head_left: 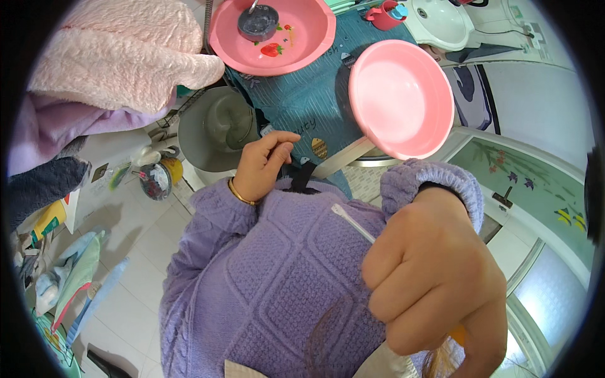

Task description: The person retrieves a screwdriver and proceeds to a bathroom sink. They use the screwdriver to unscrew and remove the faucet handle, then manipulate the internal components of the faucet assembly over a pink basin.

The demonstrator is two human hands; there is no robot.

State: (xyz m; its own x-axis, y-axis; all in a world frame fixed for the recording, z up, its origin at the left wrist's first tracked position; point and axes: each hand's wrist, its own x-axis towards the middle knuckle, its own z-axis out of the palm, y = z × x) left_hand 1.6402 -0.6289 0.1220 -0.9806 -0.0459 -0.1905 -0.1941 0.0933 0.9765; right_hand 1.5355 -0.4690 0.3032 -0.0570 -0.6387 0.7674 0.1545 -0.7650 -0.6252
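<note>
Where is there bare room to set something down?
The teal cover is bare between the strawberry-patterned basin and the plain pink basin, beyond the left hand. Bare floor tiles show between the left sleeve and the blue cloth. It's crowded around the red mug and sink.

The right hand [435, 277] is raised nearest the head, its fingers [409, 309] curled into a fist below the bent wrist [441, 198]. Beyond it to the left, the left hand [266, 162] hangs loosely bent, index finger [283, 137] extended.
</note>
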